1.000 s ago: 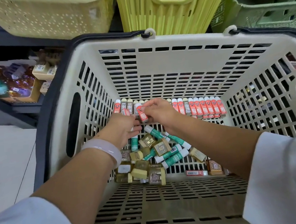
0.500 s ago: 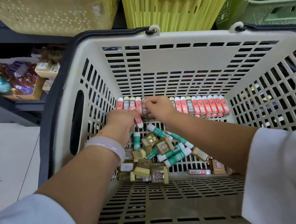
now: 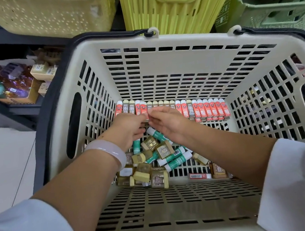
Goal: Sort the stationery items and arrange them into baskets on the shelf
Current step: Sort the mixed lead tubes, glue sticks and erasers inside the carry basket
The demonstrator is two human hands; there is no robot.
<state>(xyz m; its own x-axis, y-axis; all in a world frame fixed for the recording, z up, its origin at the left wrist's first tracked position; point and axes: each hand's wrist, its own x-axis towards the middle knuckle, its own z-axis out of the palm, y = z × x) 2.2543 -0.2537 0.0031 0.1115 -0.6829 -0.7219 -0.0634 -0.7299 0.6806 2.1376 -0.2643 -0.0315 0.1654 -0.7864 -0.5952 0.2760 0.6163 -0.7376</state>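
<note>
— Looking into the beige slotted plastic shopping basket [image 3: 159,40], where are the hands?

— Both are deep inside, at the far wall. The left hand [image 3: 128,127] and the right hand [image 3: 167,121] meet at one red-and-white eraser [image 3: 146,114] in the row of red and grey upright erasers [image 3: 203,108]. Their fingertips seem to pinch it, but the exact grip I cannot tell clearly.

— And the other stationery?

— A loose pile lies on the basket floor under the wrists: green-and-white glue sticks [image 3: 172,159] and small gold-wrapped erasers [image 3: 158,178]. One flat red eraser [image 3: 199,176] lies apart, near the right forearm.

— What is behind?

— On the dark shelf [image 3: 19,37] stand a pale yellow perforated basket [image 3: 45,14], a bright yellow ribbed basket [image 3: 174,7] and a green basket [image 3: 277,4].
</note>
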